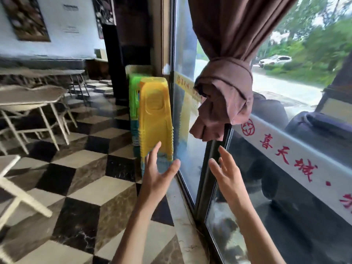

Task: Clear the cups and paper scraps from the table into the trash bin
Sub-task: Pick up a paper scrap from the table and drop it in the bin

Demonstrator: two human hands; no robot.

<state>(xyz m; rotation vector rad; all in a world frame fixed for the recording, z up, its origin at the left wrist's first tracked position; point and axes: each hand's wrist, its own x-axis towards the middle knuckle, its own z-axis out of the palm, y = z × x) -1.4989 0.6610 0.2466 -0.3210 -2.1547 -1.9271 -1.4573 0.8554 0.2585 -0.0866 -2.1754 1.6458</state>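
Both of my hands are raised in front of me, empty, with fingers spread. My left hand point(158, 174) is held up before a stack of yellow plastic stools point(155, 115) by the window. My right hand point(226, 172) is held up in front of the glass window point(266, 197). No cup, paper scrap or trash bin is in view. The picture is blurred by motion.
A green stool stack point(134, 96) stands behind the yellow one. Grey tables with white legs point(32, 98) fill the left side over a checkered floor point(80, 187). A knotted brown curtain point(224, 88) hangs over the window above my right hand.
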